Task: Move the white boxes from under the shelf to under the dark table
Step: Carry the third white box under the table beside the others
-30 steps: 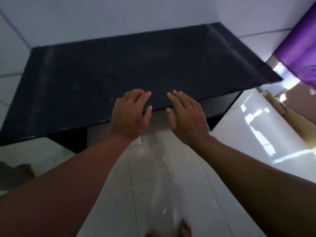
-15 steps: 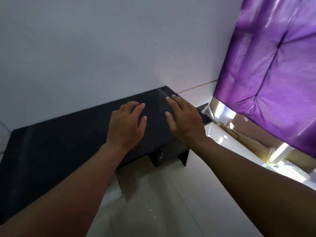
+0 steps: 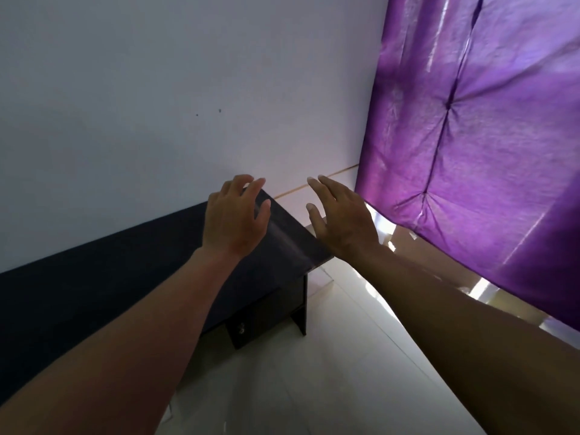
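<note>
The dark table [image 3: 78, 284] runs along the wall at the lower left, its right end near the middle of the view. My left hand [image 3: 233, 216] hovers over that right end, palm down, fingers spread and empty. My right hand [image 3: 340, 218] is stretched out just past the table's corner, also empty with fingers apart. No white box and no shelf are in view.
A purple curtain [image 3: 477, 146] hangs at the right, with bright light under its lower edge. A plain pale wall [image 3: 157, 89] fills the top left. Glossy white floor tiles [image 3: 329, 372] lie below. A small drawer knob [image 3: 241, 328] shows under the table's end.
The view has swung up and to the right, from the table top toward the wall and curtain. Both hands stay raised, empty and spread, now over the table's right end.
</note>
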